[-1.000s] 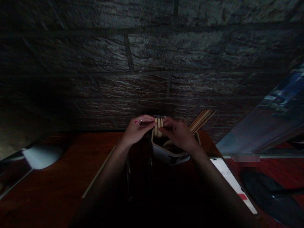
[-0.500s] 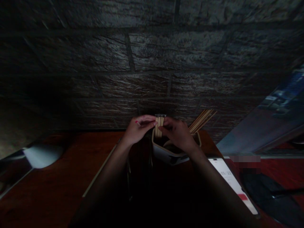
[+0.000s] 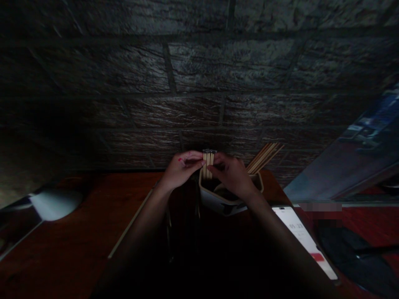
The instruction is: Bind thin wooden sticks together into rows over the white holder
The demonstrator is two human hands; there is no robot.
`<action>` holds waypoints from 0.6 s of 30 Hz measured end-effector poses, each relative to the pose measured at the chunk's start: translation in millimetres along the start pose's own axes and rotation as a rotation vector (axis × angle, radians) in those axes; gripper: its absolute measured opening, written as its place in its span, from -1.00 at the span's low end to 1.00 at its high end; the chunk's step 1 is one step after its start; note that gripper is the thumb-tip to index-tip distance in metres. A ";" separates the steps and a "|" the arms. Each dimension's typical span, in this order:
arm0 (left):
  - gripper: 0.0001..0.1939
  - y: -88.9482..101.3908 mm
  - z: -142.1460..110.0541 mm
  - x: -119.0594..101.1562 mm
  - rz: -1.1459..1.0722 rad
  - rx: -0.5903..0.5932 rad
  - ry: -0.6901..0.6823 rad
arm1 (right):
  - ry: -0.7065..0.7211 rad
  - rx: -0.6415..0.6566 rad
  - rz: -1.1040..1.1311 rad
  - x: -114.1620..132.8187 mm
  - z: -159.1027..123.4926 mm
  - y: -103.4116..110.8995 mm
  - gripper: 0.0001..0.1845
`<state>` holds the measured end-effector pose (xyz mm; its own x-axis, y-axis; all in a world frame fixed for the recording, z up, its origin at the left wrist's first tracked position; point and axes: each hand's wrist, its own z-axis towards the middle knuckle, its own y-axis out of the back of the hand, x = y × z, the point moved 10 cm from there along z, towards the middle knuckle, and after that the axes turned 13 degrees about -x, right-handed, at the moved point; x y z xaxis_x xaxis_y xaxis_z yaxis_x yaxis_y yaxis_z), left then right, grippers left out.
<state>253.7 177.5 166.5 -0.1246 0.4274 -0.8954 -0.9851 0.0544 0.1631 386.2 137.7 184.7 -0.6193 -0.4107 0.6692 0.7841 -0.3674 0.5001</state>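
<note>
A bundle of pale wooden chopsticks [image 3: 208,164] stands nearly upright between my two hands, with clear, shiny wrapping at its top. My left hand [image 3: 182,168] pinches it from the left with thumb and fingers. From the right, my right hand [image 3: 231,171] grips the same bundle. Its lower ends reach into the left part of a light-coloured container [image 3: 218,201] with a pale rim. More thin wooden sticks [image 3: 264,158] lean out of the container's back right corner. My right forearm hides part of the container.
A lit phone [image 3: 304,241] lies right of my right forearm. The reddish-brown wooden table [image 3: 81,245] meets a dark brick wall [image 3: 193,74]. A long thin stick [image 3: 131,224] lies by my left forearm. A white object [image 3: 56,203] is at far left.
Both hands keep their hold on the chopsticks in almost the same place. The view has shifted very slightly, and the phone's display reads differently.
</note>
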 end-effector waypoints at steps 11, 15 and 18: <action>-0.75 -2.6 0.5 -2.5 -0.023 0.021 0.001 | 0.003 0.007 0.016 -0.3 1.0 1.3 -0.90; -0.74 -4.0 -1.2 -4.9 -0.025 0.059 -0.009 | -0.019 0.024 0.023 -2.3 1.0 1.3 -0.87; -0.70 -7.2 -3.2 -5.6 -0.020 0.102 -0.012 | -0.020 0.027 0.034 -1.3 1.2 1.2 -0.86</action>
<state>261.2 171.9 169.0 -0.1030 0.4359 -0.8941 -0.9702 0.1540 0.1869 388.0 138.8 185.1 -0.5917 -0.4052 0.6969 0.8056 -0.3307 0.4917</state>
